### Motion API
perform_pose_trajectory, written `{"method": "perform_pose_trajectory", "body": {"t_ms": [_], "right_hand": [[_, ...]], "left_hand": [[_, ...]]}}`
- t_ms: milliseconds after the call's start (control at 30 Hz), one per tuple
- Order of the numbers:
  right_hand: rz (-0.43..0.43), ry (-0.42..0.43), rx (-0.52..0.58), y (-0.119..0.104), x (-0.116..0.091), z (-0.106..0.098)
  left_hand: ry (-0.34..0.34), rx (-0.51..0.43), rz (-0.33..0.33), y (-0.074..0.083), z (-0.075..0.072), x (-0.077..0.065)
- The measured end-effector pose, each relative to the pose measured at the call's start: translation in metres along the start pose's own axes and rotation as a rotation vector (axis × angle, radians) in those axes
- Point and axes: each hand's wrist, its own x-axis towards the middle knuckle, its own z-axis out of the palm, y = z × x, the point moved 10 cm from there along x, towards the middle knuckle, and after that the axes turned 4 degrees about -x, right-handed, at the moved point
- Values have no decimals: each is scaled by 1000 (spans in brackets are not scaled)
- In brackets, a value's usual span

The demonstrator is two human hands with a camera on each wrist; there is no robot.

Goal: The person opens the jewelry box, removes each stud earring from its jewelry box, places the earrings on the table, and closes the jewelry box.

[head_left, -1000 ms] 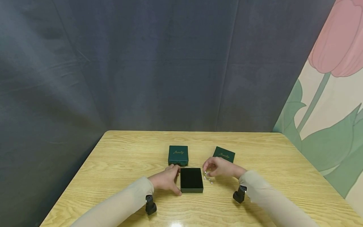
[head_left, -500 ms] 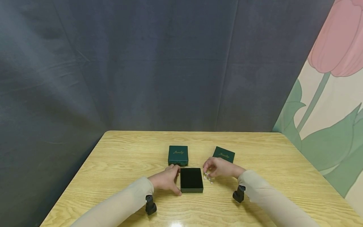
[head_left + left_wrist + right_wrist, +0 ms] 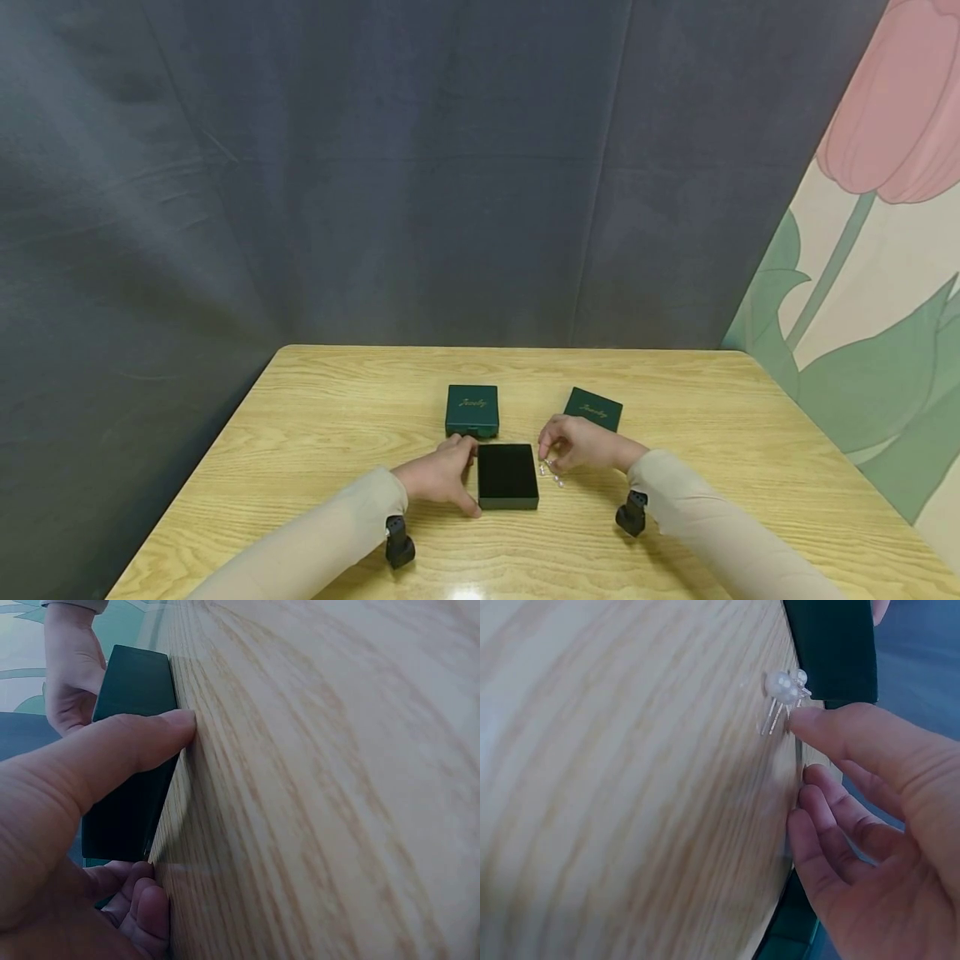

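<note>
A square dark green jewelry box base [image 3: 507,473] with a black lining stands open on the table. My left hand [image 3: 441,475] lies along its left side, fingers at the back corner and thumb at the front corner. Several pearl hairpins [image 3: 557,481] lie just right of the box. Over them is my right hand [image 3: 581,443], its thumb and index finger bent down toward the pins. In the right wrist view, the thumb tip is right at a pearl hairpin [image 3: 782,688] with thin prongs. The index fingertip is hidden there, so I cannot tell whether it pinches one.
Behind the left hand sits a closed green jewelry box [image 3: 472,408] with gold lettering. A flat green lid [image 3: 594,407] with the same lettering lies behind the right hand, partly covered by it. A dark curtain [image 3: 450,208] hangs behind the wooden table [image 3: 360,383].
The hairpins have shifted slightly under the right fingertips, and that hand has made only small finger movements. The left hand and the box base stay in place.
</note>
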Motion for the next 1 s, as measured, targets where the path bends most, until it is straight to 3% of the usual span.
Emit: {"method": "perform_pose_trajectory", "body": {"t_ms": [1000], "right_hand": [[-12, 1, -60, -3, 1, 1]], "left_hand": [[-4, 1, 7, 0, 0, 0]]}}
